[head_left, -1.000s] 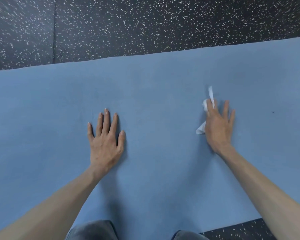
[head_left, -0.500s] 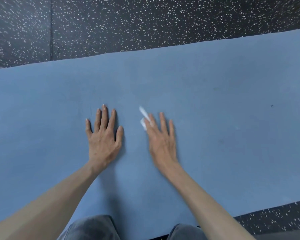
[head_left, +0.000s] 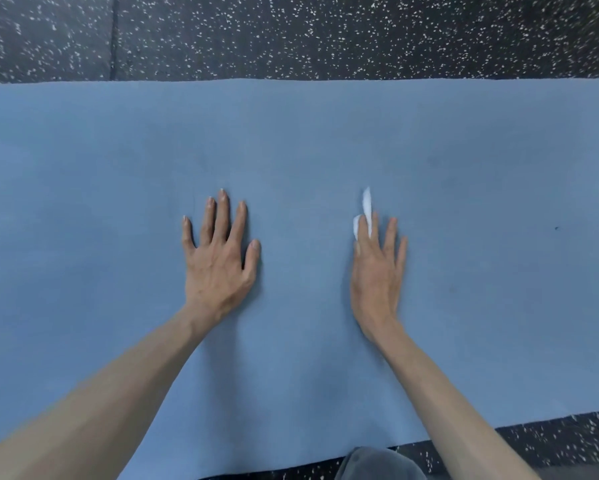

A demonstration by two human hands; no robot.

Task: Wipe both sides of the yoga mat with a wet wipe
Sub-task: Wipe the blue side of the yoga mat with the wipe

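Observation:
A blue yoga mat (head_left: pixel 464 161) lies flat across the whole view on a speckled black floor. My left hand (head_left: pixel 218 258) rests palm down on the mat at centre left, fingers spread and straight. My right hand (head_left: pixel 377 271) lies flat on the mat to the right of it, fingers straight, pressing a white wet wipe (head_left: pixel 365 209) against the mat. Most of the wipe is hidden under the fingers; a white tip sticks out past the fingertips.
Black rubber floor with white specks (head_left: pixel 325 32) runs beyond the mat's far edge and shows again at the lower right (head_left: pixel 568 441). My knee in grey trousers (head_left: pixel 377 465) sits at the mat's near edge.
My right hand slid left with the wipe until close to my left hand, then back to the right. My left hand has stayed pressed in place. The view shifted slightly.

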